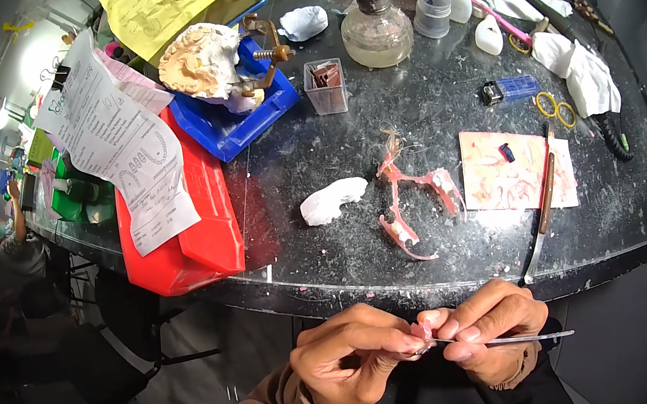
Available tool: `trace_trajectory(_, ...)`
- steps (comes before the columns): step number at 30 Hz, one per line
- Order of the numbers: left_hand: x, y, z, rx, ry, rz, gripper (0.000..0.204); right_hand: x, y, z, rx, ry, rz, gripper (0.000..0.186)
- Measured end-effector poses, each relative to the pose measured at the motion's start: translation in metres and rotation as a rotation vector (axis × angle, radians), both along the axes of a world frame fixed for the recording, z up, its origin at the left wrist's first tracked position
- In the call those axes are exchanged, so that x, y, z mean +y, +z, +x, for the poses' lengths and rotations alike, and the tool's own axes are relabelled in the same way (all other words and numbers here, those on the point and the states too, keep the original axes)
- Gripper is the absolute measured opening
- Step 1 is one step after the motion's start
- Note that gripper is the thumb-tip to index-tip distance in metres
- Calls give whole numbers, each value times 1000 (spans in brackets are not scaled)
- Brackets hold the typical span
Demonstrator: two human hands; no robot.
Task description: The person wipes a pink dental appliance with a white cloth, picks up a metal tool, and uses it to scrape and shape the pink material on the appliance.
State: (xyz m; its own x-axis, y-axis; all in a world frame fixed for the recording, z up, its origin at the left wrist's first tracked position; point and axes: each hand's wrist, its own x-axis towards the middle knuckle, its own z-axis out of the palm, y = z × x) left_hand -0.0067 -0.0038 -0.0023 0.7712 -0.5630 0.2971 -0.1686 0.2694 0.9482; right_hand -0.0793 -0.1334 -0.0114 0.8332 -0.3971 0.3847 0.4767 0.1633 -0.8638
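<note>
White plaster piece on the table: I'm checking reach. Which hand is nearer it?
Left. The left hand is below the white plaster piece; the right hand is farther right.

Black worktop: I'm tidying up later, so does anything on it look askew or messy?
Yes. The red plastic bin lies tipped on its side at the black worktop's left edge, and pale crumbs and dust litter the surface around the pink wax denture base.

Red tray (209,219), blue bin (234,132), yellow paper (160,5), seemingly pink wax piece (421,331).

Small pink wax piece (421,331) pinched btwn fingertips; thin metal tool (501,340) horizontal.
</note>
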Motion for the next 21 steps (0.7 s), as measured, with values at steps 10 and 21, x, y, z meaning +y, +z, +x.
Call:
trace_trajectory(10, 0, 6, 0, -53, -8, 77, 4, 4, -7, -3, 9, 15, 86, 19)
trace_trajectory(21, -3, 12, 1, -533, 50, 221, 21, 5, -16, -8, -89, -38, 503, 19)
